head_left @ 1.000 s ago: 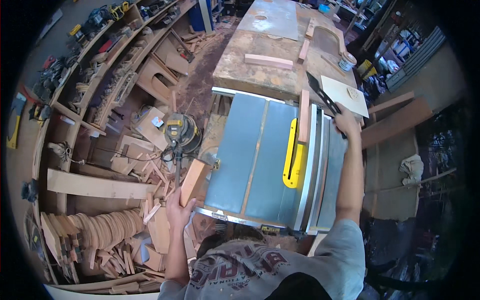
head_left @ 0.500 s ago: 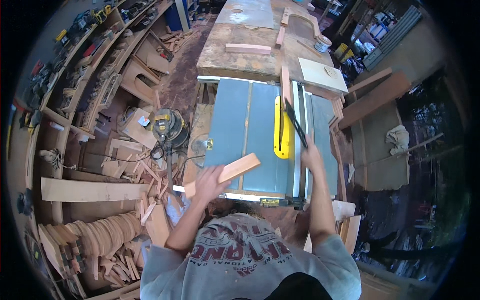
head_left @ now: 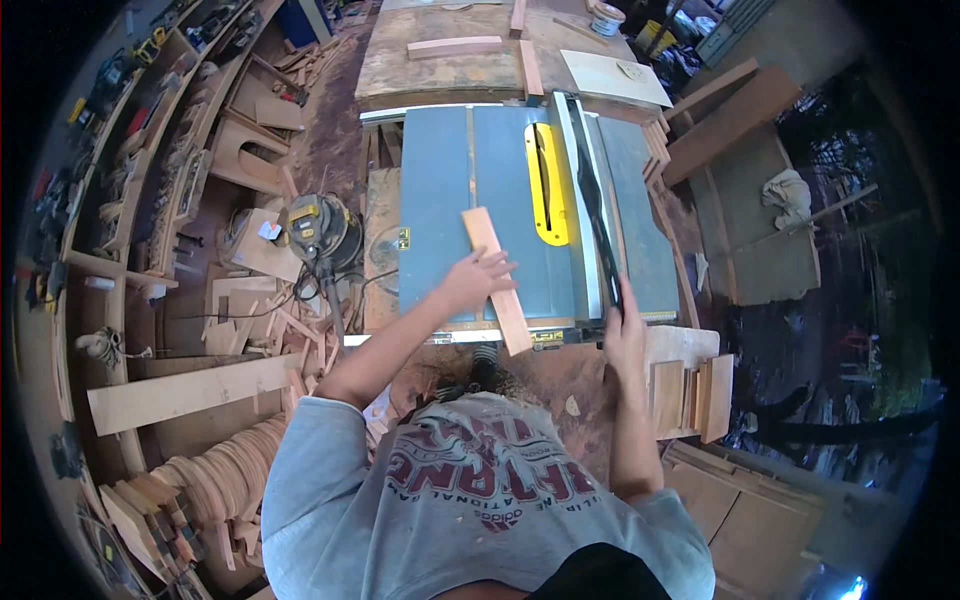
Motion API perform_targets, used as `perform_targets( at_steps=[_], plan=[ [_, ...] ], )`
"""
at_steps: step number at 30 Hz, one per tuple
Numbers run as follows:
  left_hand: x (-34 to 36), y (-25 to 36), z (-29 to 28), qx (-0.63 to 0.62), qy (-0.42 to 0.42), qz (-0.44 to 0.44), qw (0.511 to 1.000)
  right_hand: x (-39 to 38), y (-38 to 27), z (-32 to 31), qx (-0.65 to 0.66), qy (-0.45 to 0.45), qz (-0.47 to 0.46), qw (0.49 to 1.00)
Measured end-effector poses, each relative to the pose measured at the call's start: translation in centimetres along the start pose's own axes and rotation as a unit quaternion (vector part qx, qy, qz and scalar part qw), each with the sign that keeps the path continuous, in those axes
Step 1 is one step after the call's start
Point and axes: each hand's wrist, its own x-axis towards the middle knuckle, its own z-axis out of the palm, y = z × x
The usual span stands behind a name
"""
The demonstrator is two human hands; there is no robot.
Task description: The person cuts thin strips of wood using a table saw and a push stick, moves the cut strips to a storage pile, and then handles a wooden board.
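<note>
My left hand grips a short light wooden board lying at a slant on the grey table saw top, overhanging its front edge. My right hand is closed on the near end of a long black push stick, which lies along the silver fence. Between the board and fence sits the yellow insert with a dark blade slot. A narrow wood strip rests beyond the saw's far edge.
Behind the saw is a worn bench with offcuts and a pale panel. Left are a shop vacuum, scrap piles and tool shelves. Leaning planks stand right, with stacked boards below.
My left hand has brought the board from the left front corner onto the saw top, turning it. My right hand has lowered the push stick from the far right toward me, beside the fence.
</note>
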Motion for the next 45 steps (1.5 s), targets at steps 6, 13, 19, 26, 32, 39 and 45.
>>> perform_targets(
  at_steps=[6,13,19,26,32,39,45],
  plan=[
    [-1.6,7.8,3.2,-0.23,0.14,-0.343,0.9,-11.6,-2.7,-3.2,0.002,0.042,0.109,0.993],
    [-0.1,13.3,7.6,-0.333,0.192,-0.436,0.814,-18.2,-4.9,-4.9,0.052,0.047,0.249,0.966],
    [5.8,15.8,7.7,-0.35,0.159,-0.424,0.82,-20.0,-6.6,-6.7,0.008,-0.007,0.219,0.976],
    [8.1,16.2,9.1,-0.413,0.172,-0.447,0.775,-22.7,-10.0,-10.5,-0.074,-0.094,0.197,0.973],
    [9.3,13.9,8.8,-0.384,0.157,-0.47,0.779,-24.0,-12.1,-12.8,-0.069,-0.176,0.28,0.941],
    [10.4,12.8,7.5,-0.41,0.173,-0.487,0.751,-24.7,-10.4,-10.9,-0.09,-0.185,0.242,0.948],
    [10.9,11.5,11.1,-0.472,0.325,-0.48,0.664,-22.4,-9.5,-8.3,-0.102,-0.208,0.299,0.926]
  ],
)
